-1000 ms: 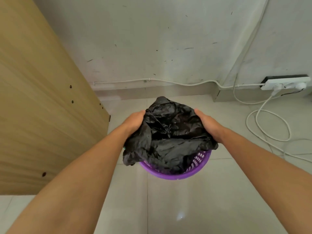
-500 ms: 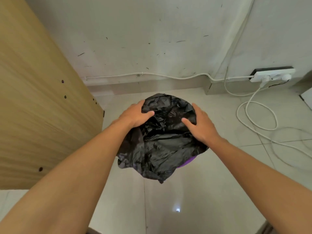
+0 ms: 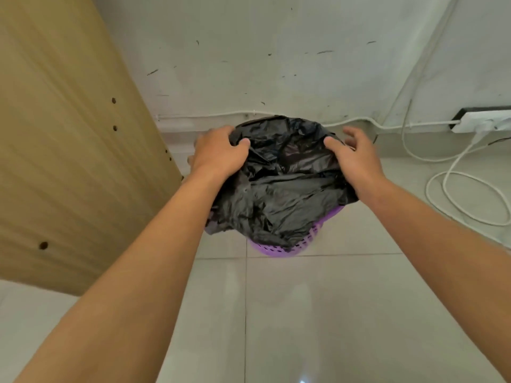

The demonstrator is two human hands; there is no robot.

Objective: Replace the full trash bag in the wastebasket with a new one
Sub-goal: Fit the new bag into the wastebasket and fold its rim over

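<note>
A crumpled black trash bag (image 3: pixel 279 189) is draped over a purple mesh wastebasket (image 3: pixel 293 248) on the tiled floor by the wall. Only the basket's near lower rim shows under the plastic. My left hand (image 3: pixel 218 153) grips the bag's far left edge, thumb on top of the plastic and fingers curled round behind it. My right hand (image 3: pixel 351 156) is at the bag's far right edge. Its thumb touches the plastic, and its fingers are spread loosely beyond the edge.
A tall wooden panel (image 3: pixel 69 134) stands close on the left of the basket. A white power strip (image 3: pixel 484 124) lies by the wall at the right, with loops of white cable (image 3: pixel 453 189) on the floor. Pale tiles (image 3: pixel 304 313) stretch toward me.
Both hands have moved from the top of the bag out to its far edges. The left now curls round the edge; the right has lifted its fingers. The purple rim shows again.
</note>
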